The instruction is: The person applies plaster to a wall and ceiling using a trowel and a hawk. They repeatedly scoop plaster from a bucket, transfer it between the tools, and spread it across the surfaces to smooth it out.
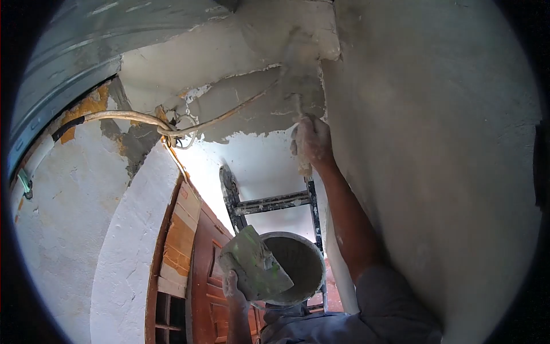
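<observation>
My right hand (315, 140) is raised and wrapped round the pale handle of a trowel (304, 165). The trowel's blade is smeared by motion and blends into the grey plaster (260, 109) on the wall in front of it. Low down, my left hand (232, 286) grips the edge of a flat, mortar-stained hawk board (252, 264), which is tilted. A little grey mortar clings to its face. The board overlaps the rim of a round bucket (314, 247), whose inside is coated grey. Part of the bucket is hidden behind the board.
A dark, paint-spattered ladder (272, 203) stands behind the bucket. Cables (215, 119) run across the upper wall from a knot (169, 131). To the left are a reddish-brown door (209, 269) and corrugated metal sheeting (69, 63) overhead. A grey plastered wall (435, 160) rises close on my right.
</observation>
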{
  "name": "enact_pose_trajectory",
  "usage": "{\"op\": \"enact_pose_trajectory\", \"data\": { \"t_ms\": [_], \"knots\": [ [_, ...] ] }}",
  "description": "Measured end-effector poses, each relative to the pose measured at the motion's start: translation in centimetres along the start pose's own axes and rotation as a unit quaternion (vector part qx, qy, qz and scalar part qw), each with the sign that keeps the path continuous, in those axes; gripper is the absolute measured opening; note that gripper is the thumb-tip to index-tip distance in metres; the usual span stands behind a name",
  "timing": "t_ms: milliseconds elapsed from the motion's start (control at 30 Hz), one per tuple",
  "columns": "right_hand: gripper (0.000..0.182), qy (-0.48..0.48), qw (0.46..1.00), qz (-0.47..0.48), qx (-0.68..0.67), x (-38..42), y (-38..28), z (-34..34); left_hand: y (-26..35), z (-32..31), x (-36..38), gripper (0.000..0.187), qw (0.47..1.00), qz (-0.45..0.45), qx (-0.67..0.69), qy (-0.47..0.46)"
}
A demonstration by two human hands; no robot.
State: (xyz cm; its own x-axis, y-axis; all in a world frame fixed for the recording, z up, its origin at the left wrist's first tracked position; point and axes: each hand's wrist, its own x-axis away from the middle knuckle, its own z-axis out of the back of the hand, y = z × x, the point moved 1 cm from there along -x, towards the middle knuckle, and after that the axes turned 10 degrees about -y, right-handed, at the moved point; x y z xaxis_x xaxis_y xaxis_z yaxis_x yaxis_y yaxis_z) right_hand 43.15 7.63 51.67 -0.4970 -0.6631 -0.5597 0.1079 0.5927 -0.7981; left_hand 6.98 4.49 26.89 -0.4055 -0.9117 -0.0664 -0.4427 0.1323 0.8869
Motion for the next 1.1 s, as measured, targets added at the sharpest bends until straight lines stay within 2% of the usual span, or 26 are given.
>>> {"op": "enact_pose_trajectory", "data": {
  "t_ms": [100,200,300,400,500,600,700,800,900,1000,1100],
  "knots": [
    [0.031,0.095,0.995,-0.021,-0.025,-0.7,0.3,1.7,0.2,0.1,0.6,0.054,1.0,-0.016,0.019,-0.012],
    [0.029,0.092,0.996,-0.002,-0.003,-1.7,-1.0,3.0,0.9,-0.8,1.4,0.047,0.998,-0.027,0.049,0.0],
    [0.03,0.107,0.994,-0.029,0.014,-3.4,-2.4,2.3,1.0,-0.8,1.6,0.046,0.998,-0.029,0.051,0.001],
    [0.034,0.057,0.996,-0.017,0.071,-4.9,-4.1,1.2,0.0,0.1,1.8,0.047,0.999,-0.017,0.041,0.013],
    [0.033,-0.06,0.992,-0.055,0.095,-4.2,-6.0,0.0,-0.2,0.4,1.8,0.047,0.999,0.003,0.04,0.012],
    [0.031,0.02,0.989,-0.003,0.147,-4.4,-4.3,-0.3,-0.4,0.1,1.4,0.048,0.999,-0.002,0.053,-0.005],
    [0.034,0.1,0.993,-0.007,0.055,-4.8,-5.6,0.8,-0.1,0.3,2.0,0.048,0.999,-0.01,0.046,-0.004],
    [0.029,0.081,0.995,0.022,0.049,-6.4,-5.5,1.6,0.8,-0.3,2.4,0.047,0.999,-0.006,0.05,0.007],
    [0.031,0.026,0.985,0.003,0.171,-8.9,-2.3,2.0,0.5,-0.4,1.9,0.048,0.997,0.003,0.078,-0.002],
    [0.037,-0.059,0.973,-0.03,0.22,-4.8,-5.1,-1.8,0.3,-0.3,1.1,0.05,0.995,0.022,0.091,-0.031],
    [0.036,-0.165,0.976,-0.067,0.126,0.2,-3.8,-3.1,1.6,-1.2,-0.6,0.054,0.987,0.016,0.146,-0.068]
  ]
}}
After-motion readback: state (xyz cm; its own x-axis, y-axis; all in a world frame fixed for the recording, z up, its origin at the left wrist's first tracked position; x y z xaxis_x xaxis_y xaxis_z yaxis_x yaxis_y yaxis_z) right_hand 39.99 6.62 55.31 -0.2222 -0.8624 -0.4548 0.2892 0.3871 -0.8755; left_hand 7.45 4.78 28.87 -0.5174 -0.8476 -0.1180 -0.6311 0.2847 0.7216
